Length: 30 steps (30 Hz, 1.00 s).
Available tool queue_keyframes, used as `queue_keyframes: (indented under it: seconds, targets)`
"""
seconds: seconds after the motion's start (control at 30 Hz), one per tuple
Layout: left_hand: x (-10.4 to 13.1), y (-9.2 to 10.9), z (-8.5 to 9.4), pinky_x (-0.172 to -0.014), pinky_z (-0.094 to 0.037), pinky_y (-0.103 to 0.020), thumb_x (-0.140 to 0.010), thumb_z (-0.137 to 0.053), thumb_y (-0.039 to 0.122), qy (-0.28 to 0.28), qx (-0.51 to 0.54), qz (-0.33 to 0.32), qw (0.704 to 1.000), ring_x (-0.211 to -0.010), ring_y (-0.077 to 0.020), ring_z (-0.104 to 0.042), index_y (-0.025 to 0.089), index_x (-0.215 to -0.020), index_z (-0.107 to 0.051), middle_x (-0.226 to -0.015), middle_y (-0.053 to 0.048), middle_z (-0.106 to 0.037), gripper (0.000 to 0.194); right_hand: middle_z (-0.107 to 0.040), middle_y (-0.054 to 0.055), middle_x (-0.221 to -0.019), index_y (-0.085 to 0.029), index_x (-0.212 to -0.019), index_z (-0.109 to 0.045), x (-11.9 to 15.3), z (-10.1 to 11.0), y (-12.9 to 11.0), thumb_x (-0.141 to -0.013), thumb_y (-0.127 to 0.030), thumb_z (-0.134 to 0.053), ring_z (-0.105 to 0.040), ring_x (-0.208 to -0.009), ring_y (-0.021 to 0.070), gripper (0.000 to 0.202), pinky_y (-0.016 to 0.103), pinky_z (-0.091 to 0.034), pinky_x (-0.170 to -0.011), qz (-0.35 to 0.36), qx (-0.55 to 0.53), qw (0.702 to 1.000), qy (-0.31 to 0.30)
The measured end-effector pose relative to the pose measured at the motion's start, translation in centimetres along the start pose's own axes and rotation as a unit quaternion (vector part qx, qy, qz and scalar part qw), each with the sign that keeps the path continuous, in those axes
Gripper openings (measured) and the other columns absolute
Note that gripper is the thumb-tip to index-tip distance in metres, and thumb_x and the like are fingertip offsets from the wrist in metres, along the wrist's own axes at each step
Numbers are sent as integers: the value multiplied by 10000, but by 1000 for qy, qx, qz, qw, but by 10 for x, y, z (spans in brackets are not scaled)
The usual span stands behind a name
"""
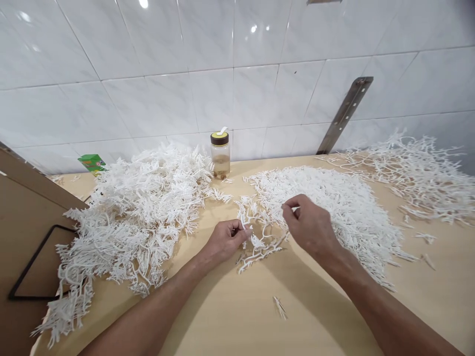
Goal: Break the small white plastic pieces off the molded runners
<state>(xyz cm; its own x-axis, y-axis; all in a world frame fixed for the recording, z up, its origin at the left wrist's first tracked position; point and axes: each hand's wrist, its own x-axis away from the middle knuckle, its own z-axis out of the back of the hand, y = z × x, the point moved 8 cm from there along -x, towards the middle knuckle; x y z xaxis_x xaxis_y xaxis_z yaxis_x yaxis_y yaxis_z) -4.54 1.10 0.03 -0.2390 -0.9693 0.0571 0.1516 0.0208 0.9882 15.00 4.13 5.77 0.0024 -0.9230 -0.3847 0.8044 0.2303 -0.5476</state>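
Observation:
My left hand (228, 240) pinches a white branching plastic piece (256, 240) near the middle of the table. More white branched strands (261, 253) lie just beyond and beside its fingertips. My right hand (306, 220) is closed, thumb against fingers, above the left edge of a pile of short white pieces (319, 190); whatever its fingertips hold, if anything, is too small to make out. A large tangled heap of white branched pieces (148, 198) spreads on the left. A small bunch of thin white bits (279, 307) lies in front of my hands.
A jar with a dark and yellow lid (220, 155) stands by the tiled wall. Behind the left heap is a green packet (92, 163). Long white strands (426, 173) lie at far right, near an upright metal bracket (345, 116). A brown panel (29, 247) borders the left side.

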Motion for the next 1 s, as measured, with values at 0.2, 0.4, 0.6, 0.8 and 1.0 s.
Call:
queue_keyframes:
  seconds: [0.2, 0.4, 0.6, 0.8, 1.0]
  targets:
    - [1, 4, 6, -486, -261, -214, -741, -691, 575, 38, 34, 5, 999, -517, -67, -326, 155, -636, -522, -561, 44, -397, 465, -649, 25, -722, -198, -831, -611, -9, 16, 14, -862, -316, -574, -568, -568, 155, 128, 298, -422, -623, 10, -16, 998, 60]
    - [1, 3, 6, -451, -231, -204, -745, -691, 576, 37, 49, 15, 998, -475, -56, -309, 153, -674, -540, -548, 52, -403, 456, -711, 38, -857, -211, -880, -703, 10, -14, -26, -906, -327, -544, -629, -703, 161, 199, 275, -473, -645, 85, -131, 984, -90]
    - [-3, -3, 6, -469, -253, -206, -746, -684, 584, 35, 30, -2, 999, -487, -66, -329, 158, -650, -514, -526, 60, -386, 469, -709, 21, -835, -227, -842, -723, 27, -37, -45, -898, -326, -558, -607, -700, 154, 200, 274, -449, -632, 90, -152, 962, -207]
    - [-1, 3, 4, -484, -254, -214, -774, -657, 550, 39, -3, -14, 999, -503, -68, -307, 163, -647, -498, -541, 63, -371, 437, -659, -4, -717, -213, -787, -694, 29, -40, -43, -864, -295, -567, -544, -589, 133, 169, 256, -394, -548, 47, -136, 966, -215]
    - [1, 6, -1, -498, -275, -214, -803, -629, 466, 23, -29, -32, 999, -527, -81, -352, 157, -710, -533, -576, 53, -416, 336, -630, -8, -662, -201, -784, -678, 30, -40, -42, -862, -279, -556, -531, -566, 136, 164, 259, -385, -544, 36, -128, 970, -202]
